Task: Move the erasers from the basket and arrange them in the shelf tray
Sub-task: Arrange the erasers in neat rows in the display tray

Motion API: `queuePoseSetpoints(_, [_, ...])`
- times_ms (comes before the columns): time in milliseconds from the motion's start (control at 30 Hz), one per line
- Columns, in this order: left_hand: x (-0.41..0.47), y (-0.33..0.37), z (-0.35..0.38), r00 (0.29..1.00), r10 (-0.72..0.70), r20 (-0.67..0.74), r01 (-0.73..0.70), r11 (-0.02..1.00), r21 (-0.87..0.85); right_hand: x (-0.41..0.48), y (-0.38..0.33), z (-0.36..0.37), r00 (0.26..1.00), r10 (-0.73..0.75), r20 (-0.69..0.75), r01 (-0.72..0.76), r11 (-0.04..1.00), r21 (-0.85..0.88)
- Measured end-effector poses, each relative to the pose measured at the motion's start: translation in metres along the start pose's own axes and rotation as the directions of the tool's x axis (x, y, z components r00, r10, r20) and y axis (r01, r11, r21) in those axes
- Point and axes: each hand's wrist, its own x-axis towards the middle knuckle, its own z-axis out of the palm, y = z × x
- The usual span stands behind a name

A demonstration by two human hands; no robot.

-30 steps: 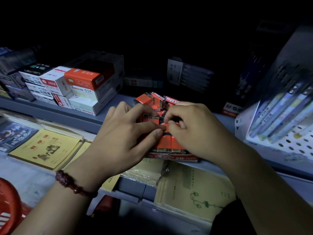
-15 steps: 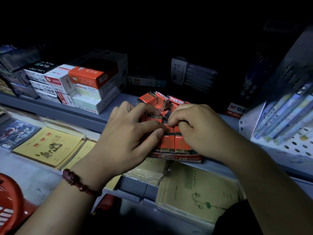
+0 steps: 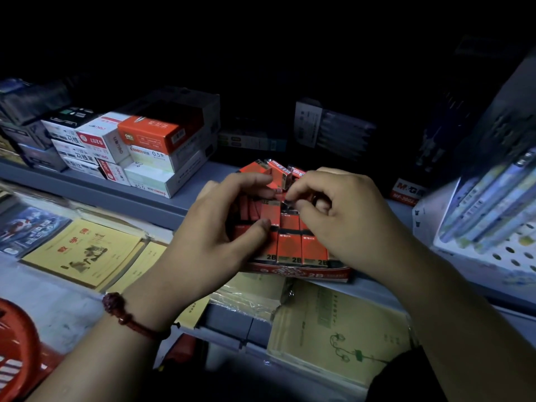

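Upper third of the frame was too dark to resolve; nothing legible there. The left hand and right hand covered the middle rows of the erasers at centre, so their count and the far wall of the tray stayed hidden. The red basket was cut off by the lower left corner. The pen packs at the right edge were blurred and cropped. Fine print on the stacked boxes at upper left was too small to read.

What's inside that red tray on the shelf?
The tray holds orange 2B erasers: a neat front row, tilted ones behind. The left hand and right hand cover its middle, hiding that part.
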Motion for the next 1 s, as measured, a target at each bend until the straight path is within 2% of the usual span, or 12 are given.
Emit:
queuePoseSetpoints(133, [0.001,-0.003,-0.003,1.0,-0.01,-0.029,0.007,0.997,-0.082,0.002,-0.006,0.002,1.0,-0.015,-0.013,0.015,1.0,0.003])
queuePoseSetpoints(333, [0.002,-0.006,-0.007,0.994,0.014,-0.111,-0.026,0.994,-0.111,0.003,-0.008,0.009,0.997,0.012,0.074,-0.003,0.993,-0.118])
queuePoseSetpoints(433, [0.001,-0.007,-0.008,0.989,0.028,-0.143,-0.04,0.996,-0.082,0.003,-0.01,0.007,0.998,0.014,0.066,-0.006,0.993,-0.115])
queuePoseSetpoints(533, [0.002,-0.007,-0.005,0.987,0.043,-0.155,-0.045,0.999,-0.009,0.003,-0.011,0.004,0.999,0.002,0.045,0.0,0.999,-0.036])
queuePoseSetpoints(633, [0.004,-0.007,-0.002,0.988,0.045,-0.151,-0.043,0.999,0.015,0.002,-0.009,0.001,0.998,0.037,0.048,-0.043,0.991,0.131])
queuePoseSetpoints(833, [0.006,-0.001,-0.001,0.992,-0.013,-0.128,0.012,1.0,-0.006,0.004,-0.013,0.0,0.996,0.044,-0.082,-0.011,0.929,0.37])
queuePoseSetpoints(1000, [0.005,-0.004,0.0,0.987,-0.072,-0.14,0.044,0.98,-0.196,0.003,-0.014,0.0,0.994,0.058,-0.092,-0.011,0.895,0.446])
